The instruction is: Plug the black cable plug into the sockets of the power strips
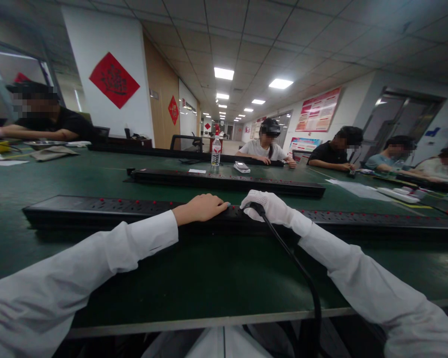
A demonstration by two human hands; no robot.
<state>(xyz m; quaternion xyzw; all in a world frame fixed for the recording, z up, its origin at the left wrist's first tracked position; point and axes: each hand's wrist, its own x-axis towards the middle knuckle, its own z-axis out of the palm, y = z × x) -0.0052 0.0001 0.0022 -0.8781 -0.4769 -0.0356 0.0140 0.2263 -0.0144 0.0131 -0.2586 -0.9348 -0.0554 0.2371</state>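
Note:
A long black power strip (97,209) with red switches lies across the green table (194,278) in front of me. My bare left hand (203,207) rests palm down on top of the strip, fingers together and curled over it. My right hand (269,206), in a white glove, is closed on a black plug at the strip. From that plug a thick black cable (302,273) runs back toward me and drops over the table's near edge. Both my arms wear white sleeves.
A second power strip (227,181) and a third strip (171,152) lie further back. A water bottle (216,151) stands mid-table. Several other people sit at the far side and the right, one person at the far left.

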